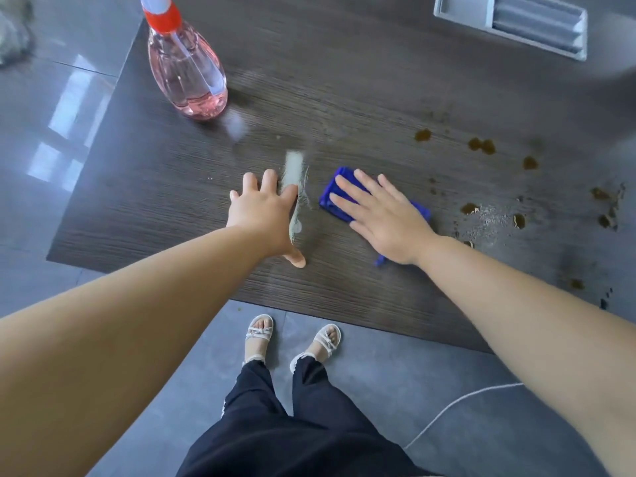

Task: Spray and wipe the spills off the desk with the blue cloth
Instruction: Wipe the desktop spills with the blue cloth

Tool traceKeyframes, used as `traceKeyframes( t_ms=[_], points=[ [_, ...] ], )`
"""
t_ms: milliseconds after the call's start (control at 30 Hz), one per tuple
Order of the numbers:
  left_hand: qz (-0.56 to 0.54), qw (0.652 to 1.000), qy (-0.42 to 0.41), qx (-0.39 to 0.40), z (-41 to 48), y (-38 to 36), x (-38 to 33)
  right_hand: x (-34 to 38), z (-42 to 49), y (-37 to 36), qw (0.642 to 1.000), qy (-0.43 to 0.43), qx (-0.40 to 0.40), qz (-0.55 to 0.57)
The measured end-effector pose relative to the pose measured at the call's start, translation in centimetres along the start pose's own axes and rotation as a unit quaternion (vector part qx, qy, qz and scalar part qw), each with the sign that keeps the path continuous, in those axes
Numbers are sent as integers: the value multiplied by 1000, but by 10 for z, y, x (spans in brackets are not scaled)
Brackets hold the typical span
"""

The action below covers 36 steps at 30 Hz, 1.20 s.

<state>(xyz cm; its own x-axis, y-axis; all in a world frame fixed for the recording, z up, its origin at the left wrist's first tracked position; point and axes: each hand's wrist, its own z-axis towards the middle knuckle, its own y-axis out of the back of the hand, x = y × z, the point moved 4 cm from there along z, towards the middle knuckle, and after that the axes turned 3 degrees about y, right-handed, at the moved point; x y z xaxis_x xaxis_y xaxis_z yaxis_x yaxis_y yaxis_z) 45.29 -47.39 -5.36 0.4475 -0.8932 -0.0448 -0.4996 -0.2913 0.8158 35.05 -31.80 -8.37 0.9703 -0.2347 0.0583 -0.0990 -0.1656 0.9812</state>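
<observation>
A folded blue cloth [335, 192] lies on the dark wood-grain desk [172, 201], and my right hand [382, 215] presses flat on it with straight fingers. My left hand [265, 215] rests open and flat on the desk just left of the cloth, beside a wet smear [296, 187]. Brown spills [481, 146] are scattered across the desk to the right of the cloth, with wet droplets [492, 222] among them. A clear spray bottle [187, 67] with pink liquid and a red collar stands at the desk's far left.
A grey cable tray [509, 25] is set into the desk at the far right. The desk's near edge runs just above my sandalled feet [292, 339] on the grey tile floor. A white cord [457, 404] lies on the floor at right.
</observation>
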Motion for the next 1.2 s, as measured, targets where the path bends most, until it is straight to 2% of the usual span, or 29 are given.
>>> traceKeyframes(
  t_ms=[67, 133, 200, 267, 300, 367, 433, 467, 533, 633, 700, 767, 867, 933, 967, 1033, 1133, 1200],
  points=[
    [-2, 1000, -1, 0, 0, 0, 0, -29, 4, -1, 995, -96, 11, 19],
    [-1, 1000, 0, -3, 0, 1, -1, -48, 25, 4, 967, -247, -4, 57],
    [-7, 1000, 8, -6, -1, 1, 0, -45, 50, 6, 939, -335, -23, 74],
    [-13, 1000, 15, -9, -2, 1, 1, -25, 61, 7, 947, -313, -23, 62],
    [-15, 1000, 16, -11, -2, 0, 1, -13, 58, 5, 963, -265, -15, 48],
    [-19, 1000, 18, -14, -2, 0, 2, 6, 39, 2, 993, -117, 2, 23],
    [-22, 999, 22, -14, -2, -1, 3, 7, 14, -2, 1000, 14, 15, 18],
    [-25, 999, 24, -13, -3, -1, 3, -2, 7, -3, 999, 42, 15, 19],
    [-30, 999, 25, -14, -3, 0, 3, -26, 12, 0, 1000, 5, 5, 20],
    [-27, 999, 24, -9, -2, 3, 2, -51, 56, 7, 978, -202, -12, 57],
    [-4, 1000, 17, -4, -1, 1, 2, -43, 82, 14, 954, -287, -25, 78],
    [6, 1000, 9, 8, -2, 0, 1, -23, 89, 15, 968, -239, -22, 70],
    [-33, 999, 8, 15, 6, 15, 5, -5, 61, 9, 998, -50, -5, 29],
    [-66, 998, 21, 12, 17, 31, 12, -19, 48, 8, 1000, -2, 6, 27],
    [-71, 997, 27, 1, 23, 38, 17, -31, 50, 9, 999, -25, 7, 28],
    [-66, 997, 33, -28, 35, 48, 27, -51, 72, 14, 990, -129, 10, 49],
    [-54, 997, 44, -42, 43, 45, 38, -52, 112, 19, 953, -294, -28, 72],
    [-49, 997, 50, -40, 45, 39, 42, -35, 121, 20, 950, -302, -35, 69]
  ],
)
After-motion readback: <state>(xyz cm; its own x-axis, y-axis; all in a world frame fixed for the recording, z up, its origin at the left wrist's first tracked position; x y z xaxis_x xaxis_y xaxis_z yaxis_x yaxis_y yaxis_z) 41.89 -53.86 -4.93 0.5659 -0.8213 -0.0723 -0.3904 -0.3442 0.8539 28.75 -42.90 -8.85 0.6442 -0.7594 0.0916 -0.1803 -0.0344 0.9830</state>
